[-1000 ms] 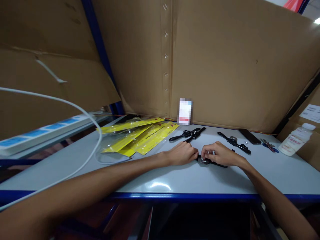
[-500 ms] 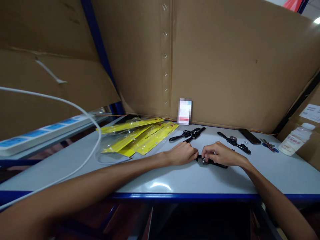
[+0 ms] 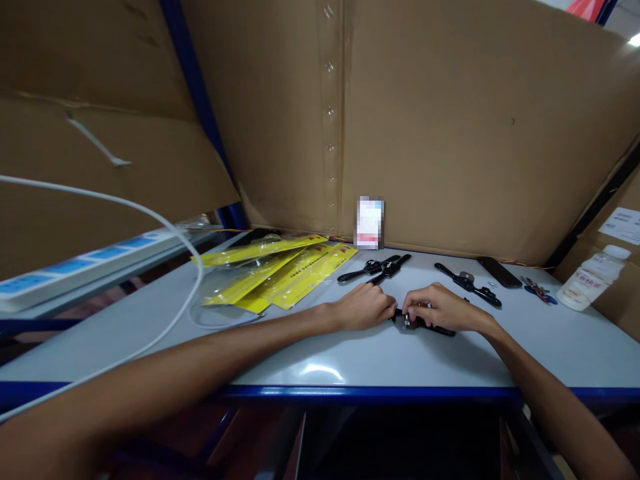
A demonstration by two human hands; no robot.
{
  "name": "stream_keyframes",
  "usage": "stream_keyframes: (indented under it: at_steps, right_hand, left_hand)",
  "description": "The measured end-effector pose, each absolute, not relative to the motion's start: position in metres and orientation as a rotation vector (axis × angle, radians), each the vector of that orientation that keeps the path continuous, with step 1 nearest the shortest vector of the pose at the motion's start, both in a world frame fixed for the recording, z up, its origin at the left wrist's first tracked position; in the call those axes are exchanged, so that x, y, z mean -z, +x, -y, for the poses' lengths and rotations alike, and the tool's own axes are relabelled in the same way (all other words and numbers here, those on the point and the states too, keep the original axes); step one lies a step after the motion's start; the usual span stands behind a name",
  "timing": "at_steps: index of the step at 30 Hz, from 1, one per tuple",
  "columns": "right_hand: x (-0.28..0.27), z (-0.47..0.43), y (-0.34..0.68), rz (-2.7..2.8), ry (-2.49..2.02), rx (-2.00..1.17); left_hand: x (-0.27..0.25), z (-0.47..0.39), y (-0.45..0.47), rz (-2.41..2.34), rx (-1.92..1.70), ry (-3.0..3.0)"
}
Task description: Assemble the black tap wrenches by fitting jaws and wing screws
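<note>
A black spokeshave (image 3: 439,328) lies low over the table in front of me, its middle holding a small silver part (image 3: 407,322). Closed round its left handle is my left hand (image 3: 364,307). With fingertips pinched together, my right hand (image 3: 440,307) works at the silver part, its palm above the right handle; the exact grip is partly hidden. Just beyond my left hand, two more black spokeshaves (image 3: 384,268) lie crossed. Another spokeshave (image 3: 467,285) rests past my right hand, with small silver bits (image 3: 493,285) beside it.
Yellow-backed clear plastic packages (image 3: 300,277) lie piled at the left. A white cable (image 3: 197,267) loops past a power strip (image 3: 75,267). At the right are a dark phone (image 3: 500,273), keys (image 3: 537,291) and a white bottle (image 3: 593,279). Cardboard (image 3: 450,133) walls the back.
My right fingertips have shifted very slightly at the silver part of the spokeshave, which shows a little differently. My left hand keeps its place.
</note>
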State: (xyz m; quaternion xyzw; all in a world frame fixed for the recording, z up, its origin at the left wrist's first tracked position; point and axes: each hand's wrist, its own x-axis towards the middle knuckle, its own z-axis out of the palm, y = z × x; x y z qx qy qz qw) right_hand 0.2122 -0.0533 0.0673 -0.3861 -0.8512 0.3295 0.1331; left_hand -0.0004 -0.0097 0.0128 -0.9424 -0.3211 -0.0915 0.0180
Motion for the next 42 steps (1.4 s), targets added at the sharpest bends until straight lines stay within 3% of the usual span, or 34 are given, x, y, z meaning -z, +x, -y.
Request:
stream_keyframes:
  at_steps: [10, 17, 23, 29, 36, 42]
  right_hand:
    - [-0.0719, 0.0579, 0.2097, 2.467, -1.042, -1.070]
    - [-0.0718, 0.0553, 0.2131, 2.493, -1.110, -0.916]
    - [-0.0731, 0.0567, 0.2126, 2.503, -1.025, -1.083]
    - [-0.0703, 0.0537, 0.2144, 2.502, -1.110, -0.899]
    - [-0.0718, 0.0562, 0.2129, 2.498, -0.991, -1.083]
    - [-0.0706, 0.0535, 0.2156, 2.491, -1.081, -0.992]
  left_hand:
    - [-0.0106, 0.0076, -0.0014, 0.987, 0.257, -2.910]
    - [-0.0112, 0.0095, 0.0000, 0.996, 0.231, -2.879]
    - [-0.0100, 0.0085, -0.0006, 0.987, 0.244, -2.901]
    - [-0.0123, 0.0099, 0.0003, 0.999, 0.239, -2.893]
    - [-0.0084, 0.0063, -0.0019, 0.975, 0.290, -2.928]
    - [-0.0113, 0.0082, -0.0004, 0.991, 0.241, -2.898]
